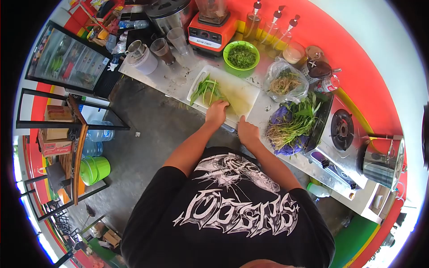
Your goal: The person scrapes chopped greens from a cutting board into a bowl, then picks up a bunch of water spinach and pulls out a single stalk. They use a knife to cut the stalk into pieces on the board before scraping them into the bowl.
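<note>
A white cutting board (251, 94) lies on the metal counter. On its left part rest leafy green stems (206, 89), their lower ends reaching toward my left hand (216, 112). That hand is closed over the stem ends, with its fingers bent down on the board. At the board's near right edge my right hand (248, 132) is closed, its thumb pointing away from me. It appears to grip a knife (233, 103), whose faint blade blends with the yellowish board; the handle is hidden in my fist.
Behind the board stands a green bowl (241, 56) of chopped greens, beside a red blender (210, 33). To the right are a plastic bag (286, 80) of roots, a bundle of rooted greens (295, 123) on purple plastic, and a gas stove (342, 129). Cups (163, 51) stand left.
</note>
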Demonstrator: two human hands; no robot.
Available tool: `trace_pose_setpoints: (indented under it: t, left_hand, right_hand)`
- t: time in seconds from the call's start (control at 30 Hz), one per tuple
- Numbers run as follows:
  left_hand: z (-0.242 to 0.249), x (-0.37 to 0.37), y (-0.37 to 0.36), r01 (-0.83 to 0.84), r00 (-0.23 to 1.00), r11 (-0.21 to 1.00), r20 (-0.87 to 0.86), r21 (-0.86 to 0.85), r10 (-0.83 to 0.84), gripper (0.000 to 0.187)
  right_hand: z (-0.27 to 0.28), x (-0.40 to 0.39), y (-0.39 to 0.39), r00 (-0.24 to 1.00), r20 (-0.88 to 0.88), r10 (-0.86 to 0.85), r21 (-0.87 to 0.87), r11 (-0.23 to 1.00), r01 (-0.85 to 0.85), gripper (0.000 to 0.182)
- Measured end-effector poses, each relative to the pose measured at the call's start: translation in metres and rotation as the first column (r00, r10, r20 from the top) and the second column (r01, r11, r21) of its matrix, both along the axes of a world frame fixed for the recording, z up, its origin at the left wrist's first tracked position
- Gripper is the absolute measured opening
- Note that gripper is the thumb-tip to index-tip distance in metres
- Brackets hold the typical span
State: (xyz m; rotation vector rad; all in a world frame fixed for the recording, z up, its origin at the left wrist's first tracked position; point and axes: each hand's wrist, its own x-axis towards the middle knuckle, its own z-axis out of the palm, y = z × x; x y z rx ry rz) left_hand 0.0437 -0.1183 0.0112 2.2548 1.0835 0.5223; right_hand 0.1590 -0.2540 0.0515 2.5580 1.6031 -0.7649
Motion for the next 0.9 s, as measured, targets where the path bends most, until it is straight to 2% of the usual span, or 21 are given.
trace_pose_setpoints:
  t: [0.17, 0.23, 0.3, 0.43, 0.53, 0.6, 0.73, 0.87, 0.9]
  left_hand:
    - [-0.001, -0.003, 0.006, 0.049, 0.999, 0.998, -0.004, -0.029, -0.049, 0.012]
    - [0.000, -0.004, 0.007, 0.047, 0.999, 0.998, 0.007, -0.043, -0.047, 0.010]
    - [0.001, -0.003, 0.009, 0.051, 0.999, 0.996, -0.011, -0.079, -0.052, 0.008]
    - [0.000, -0.003, 0.006, 0.013, 0.999, 0.997, 0.044, -0.082, -0.009, 0.008]
    - [0.002, -0.004, 0.003, -0.031, 1.000, 0.992, 0.001, -0.121, 0.031, 0.007]
    - [0.006, -0.004, 0.004, -0.053, 0.997, 0.997, -0.059, 0.054, 0.056, 0.007]
    - [0.010, -0.001, 0.003, -0.108, 0.989, 0.994, -0.101, 0.001, 0.107, 0.011]
    - [0.010, -0.001, 0.004, -0.144, 0.984, 0.989, -0.114, -0.036, 0.139, 0.014]
    - [0.010, -0.001, 0.004, -0.149, 0.982, 0.988, -0.119, -0.028, 0.145, 0.015]
  right_hand:
    - [0.014, 0.003, 0.026, 0.999, -0.003, 0.039, 0.021, 0.999, -0.039, 0.028]
    - [0.022, 0.001, 0.020, 0.999, 0.001, 0.034, -0.102, 0.994, -0.034, 0.028]
    - [0.021, -0.005, 0.007, 1.000, -0.003, 0.025, -0.107, 0.994, -0.026, 0.028]
    - [0.012, -0.005, 0.007, 0.999, -0.047, 0.007, -0.071, 0.997, -0.010, 0.029]
    - [0.013, -0.001, 0.020, 0.996, -0.016, 0.090, -0.079, 0.993, -0.091, 0.030]
    - [0.023, 0.001, 0.028, 0.995, -0.022, 0.095, -0.100, 0.990, -0.096, 0.030]
    - [0.048, -0.003, 0.024, 0.996, -0.048, 0.078, -0.201, 0.976, -0.086, 0.033]
    - [0.023, -0.007, 0.017, 0.996, -0.078, 0.046, -0.222, 0.973, -0.062, 0.034]
    - [0.017, -0.006, 0.020, 0.996, -0.079, 0.035, -0.165, 0.985, -0.048, 0.036]
